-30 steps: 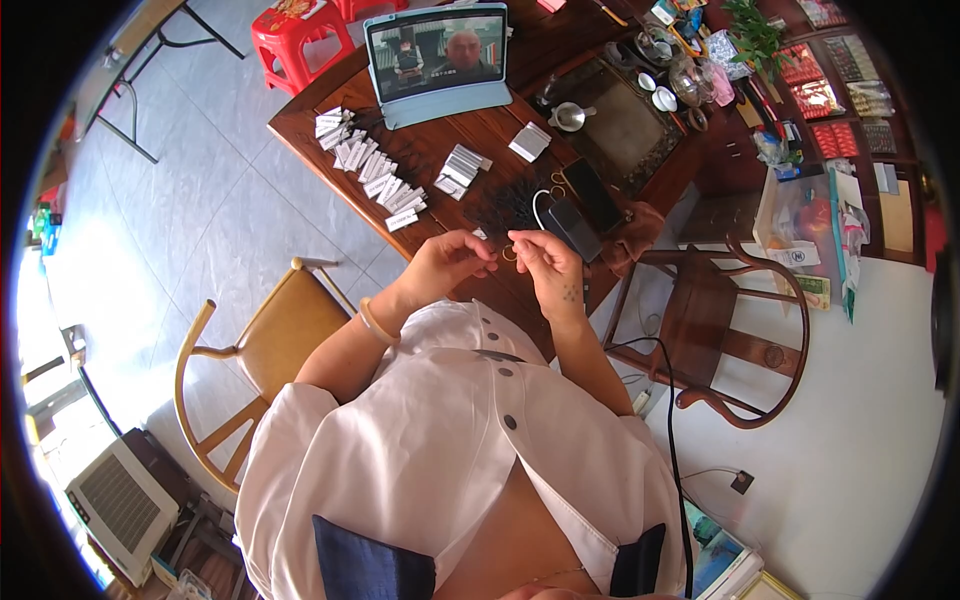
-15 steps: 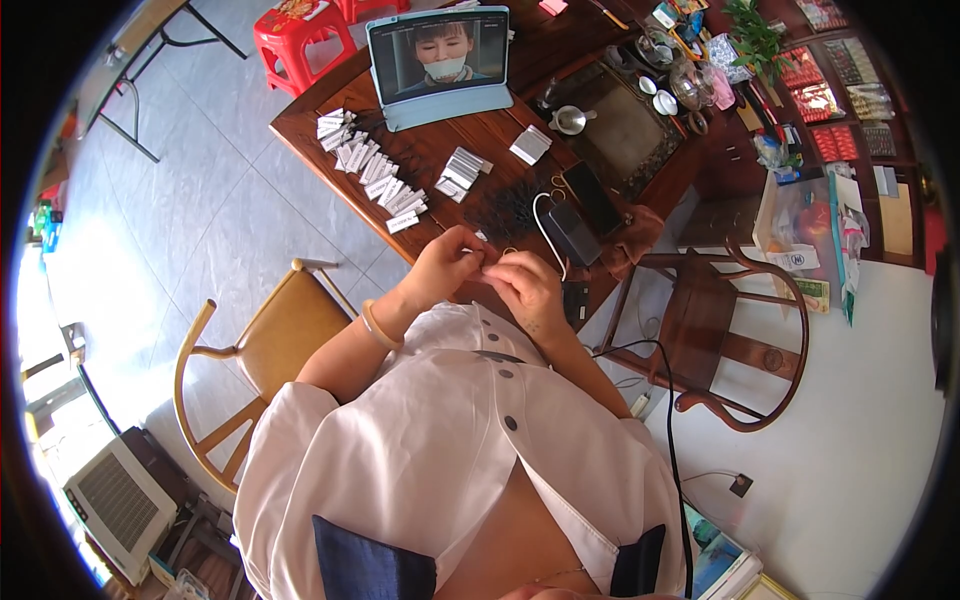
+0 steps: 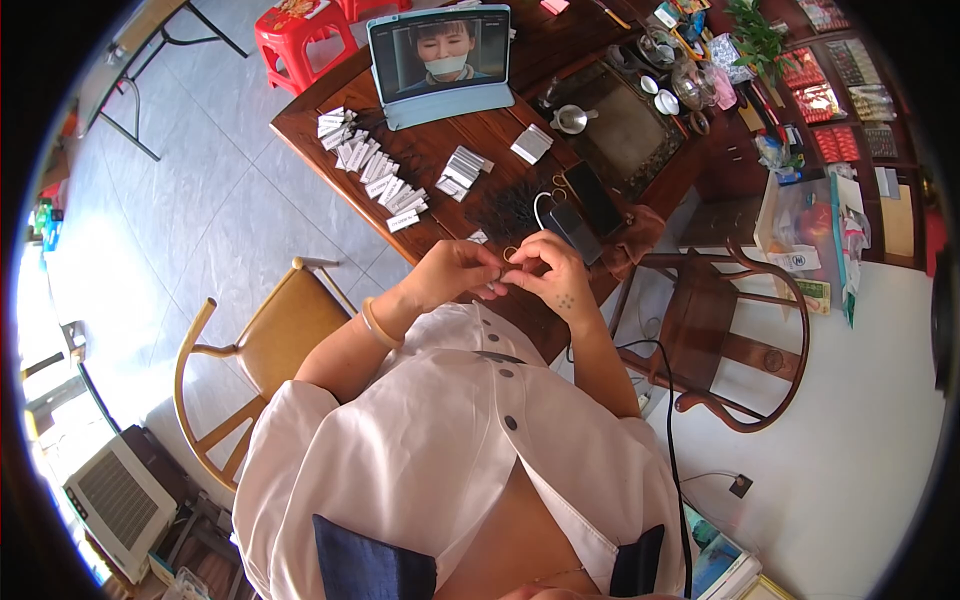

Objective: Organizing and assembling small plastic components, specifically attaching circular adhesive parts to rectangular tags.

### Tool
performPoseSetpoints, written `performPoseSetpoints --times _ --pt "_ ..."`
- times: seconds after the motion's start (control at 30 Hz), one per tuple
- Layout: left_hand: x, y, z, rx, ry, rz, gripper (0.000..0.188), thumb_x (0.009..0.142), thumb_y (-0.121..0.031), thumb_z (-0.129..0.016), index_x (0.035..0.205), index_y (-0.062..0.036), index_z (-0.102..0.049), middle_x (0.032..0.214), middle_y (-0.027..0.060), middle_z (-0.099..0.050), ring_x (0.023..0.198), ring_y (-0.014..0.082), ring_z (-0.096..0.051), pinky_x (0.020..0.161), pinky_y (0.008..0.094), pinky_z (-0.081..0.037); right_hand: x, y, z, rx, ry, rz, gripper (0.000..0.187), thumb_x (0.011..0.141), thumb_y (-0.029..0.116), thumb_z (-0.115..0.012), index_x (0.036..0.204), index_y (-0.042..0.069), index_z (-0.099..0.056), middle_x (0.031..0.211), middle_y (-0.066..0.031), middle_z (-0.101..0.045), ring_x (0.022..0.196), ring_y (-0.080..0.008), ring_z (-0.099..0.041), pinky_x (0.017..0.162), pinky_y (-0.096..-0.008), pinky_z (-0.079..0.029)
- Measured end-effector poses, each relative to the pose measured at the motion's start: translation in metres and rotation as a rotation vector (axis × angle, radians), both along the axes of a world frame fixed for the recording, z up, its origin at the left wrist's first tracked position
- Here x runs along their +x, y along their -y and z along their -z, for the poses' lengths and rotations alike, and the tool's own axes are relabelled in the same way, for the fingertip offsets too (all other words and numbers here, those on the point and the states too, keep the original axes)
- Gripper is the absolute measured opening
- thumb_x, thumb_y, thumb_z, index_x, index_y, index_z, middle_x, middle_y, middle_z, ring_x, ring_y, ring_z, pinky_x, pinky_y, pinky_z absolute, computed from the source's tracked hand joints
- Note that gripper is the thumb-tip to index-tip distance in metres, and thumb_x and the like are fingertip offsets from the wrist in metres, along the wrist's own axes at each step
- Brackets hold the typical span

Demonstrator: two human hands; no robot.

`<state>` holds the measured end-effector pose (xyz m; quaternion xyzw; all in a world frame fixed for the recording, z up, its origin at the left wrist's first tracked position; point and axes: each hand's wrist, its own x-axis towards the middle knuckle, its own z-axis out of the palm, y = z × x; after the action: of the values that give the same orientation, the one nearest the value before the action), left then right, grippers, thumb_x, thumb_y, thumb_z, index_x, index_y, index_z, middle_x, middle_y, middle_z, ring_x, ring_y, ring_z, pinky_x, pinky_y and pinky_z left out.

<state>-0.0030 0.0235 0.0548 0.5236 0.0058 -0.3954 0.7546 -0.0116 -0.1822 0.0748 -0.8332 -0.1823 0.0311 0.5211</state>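
Observation:
My left hand [image 3: 455, 275] and my right hand [image 3: 553, 275] meet over the near edge of the dark wooden table [image 3: 340, 90]. The fingertips of both are pinched together on something too small to make out. Just beyond them lies a tangle of thin black strings [image 3: 502, 207]. To its left is a bundle of narrow white-and-grey strips [image 3: 462, 172], and farther left a long pile of small white tags [image 3: 375, 170] runs along the table edge. Another small stack of pale strips [image 3: 531, 145] sits farther back.
A tablet [image 3: 442, 60] in a light blue case stands at the back. Beside my right hand lie a black phone [image 3: 594, 198] and a dark box-shaped device [image 3: 572, 232] with a white cable. A tea tray [image 3: 630, 130] is beyond. Chairs stand left [image 3: 285, 345] and right [image 3: 690, 330].
My right hand has shifted right and up a little, its wrist now more upright. My left hand has moved slightly right and down. The fingertips still meet.

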Motion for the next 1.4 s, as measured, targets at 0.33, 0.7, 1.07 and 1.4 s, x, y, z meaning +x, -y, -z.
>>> performPoseSetpoints --times 0.33,0.7,1.07,1.4 --pt "0.000 0.007 0.019 -0.348 -0.125 -0.245 0.009 0.089 -0.005 -0.063 0.092 0.0024 -0.060 0.099 0.0117 -0.064 0.092 0.0191 -0.066 0.084 0.0301 -0.055 -0.003 -0.019 0.010 -0.034 0.317 0.169 0.022 0.065 0.004 -0.080 0.080 0.005 -0.065 0.077 -0.0055 -0.062 0.067 -0.0209 -0.061 0.055 -0.0298 -0.048" --pt "-0.005 0.012 0.024 -0.337 -0.050 -0.309 0.011 0.092 -0.005 -0.058 0.100 0.0030 -0.060 0.098 0.0102 -0.064 0.092 0.0197 -0.064 0.086 0.0317 -0.055 -0.007 -0.017 0.010 0.079 0.183 0.141 0.013 0.076 0.000 -0.072 0.087 0.002 -0.067 0.085 -0.0077 -0.062 0.073 -0.0176 -0.062 0.059 -0.0261 -0.051" --pt "0.000 0.012 0.019 -0.232 -0.084 -0.240 0.020 0.095 -0.008 -0.051 0.107 0.0068 -0.059 0.106 0.0140 -0.063 0.096 0.0225 -0.064 0.087 0.0335 -0.054 0.003 -0.012 -0.002 0.137 0.192 0.210 0.010 0.079 -0.003 -0.068 0.088 0.001 -0.066 0.086 -0.0052 -0.061 0.071 -0.0103 -0.059 0.060 -0.0216 -0.048" --pt "-0.004 0.014 0.014 -0.181 0.066 -0.229 0.018 0.088 -0.006 -0.063 0.101 0.0076 -0.066 0.107 0.0110 -0.063 0.091 0.0170 -0.064 0.083 0.0287 -0.054 0.000 -0.003 0.010 0.204 0.080 0.228 0.008 0.083 -0.004 -0.066 0.089 -0.001 -0.063 0.091 -0.0038 -0.060 0.074 -0.0065 -0.055 0.065 -0.0198 -0.044"
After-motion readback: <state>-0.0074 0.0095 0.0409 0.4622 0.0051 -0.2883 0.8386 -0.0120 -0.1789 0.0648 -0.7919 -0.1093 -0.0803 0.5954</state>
